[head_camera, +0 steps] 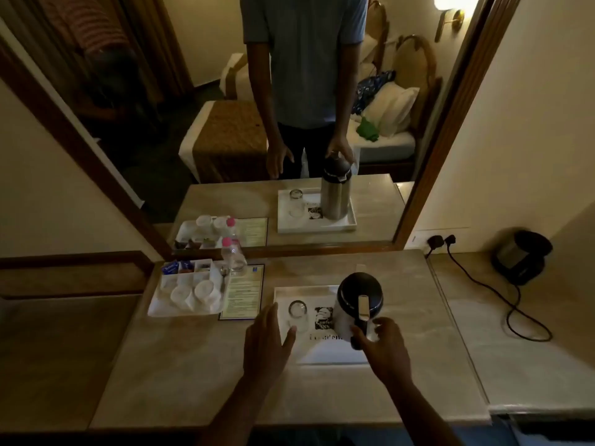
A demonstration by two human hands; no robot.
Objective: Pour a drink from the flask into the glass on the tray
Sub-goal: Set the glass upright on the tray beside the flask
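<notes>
A steel flask [357, 294] with a black lid and a black handle stands upright on the right side of a white tray [283, 289]. An empty clear glass [297, 312] stands on the tray's left side, a printed coaster between them. My right hand [383, 346] reaches in from the front, thumb and fingers wrapped around the flask's handle. My left hand [265, 346] hovers flat with fingers spread over the tray's front left edge, its thumb tip just short of the glass.
A white amenity tray [190, 291] with cups and sachets, a pink-capped water bottle [233, 255] and a printed card [244, 292] lie to the left. A black kettle [520, 255] with its cord [515, 310] is at the right. A mirror [289, 123] backs the desk.
</notes>
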